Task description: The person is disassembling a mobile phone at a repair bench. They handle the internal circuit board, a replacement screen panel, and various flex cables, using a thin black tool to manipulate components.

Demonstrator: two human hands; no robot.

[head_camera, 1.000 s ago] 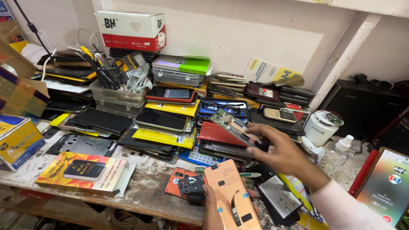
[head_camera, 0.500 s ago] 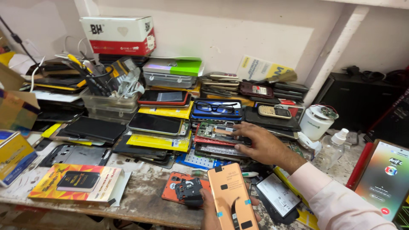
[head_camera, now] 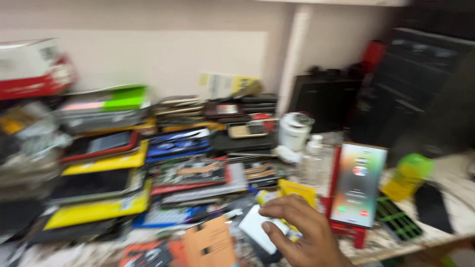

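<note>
Orange card sits at the bottom edge of my view, just left of the right hand, prob. propped against whatever's under it; frame is too blurred to tell if anything grips it.

Bench is packed w/ phones and phone parts laid flat in rows and stacks. My guess is they're sorted that way so each one stays visible and reachable. Yellow trays carry dark phones on the left, red-framed boards sit mid-bench, and a gold keypad phone lies further back. A lit phone stands upright on a red stand at right, screen facing me, likely so it can be read w/o picking it up. White tub and a clear bottle stand behind it, near the wall. Green-capped yellow bottle is off to the right.

The right hand hovers low over the clutter, fingers loosely curled and partly spread, thumb tucked under. It holds nothing I can make out. Fingertips are just above a white flat piece, beside a yellow packet; touching or not, can't tell through the blur. Left hand isn't in my view.
</note>
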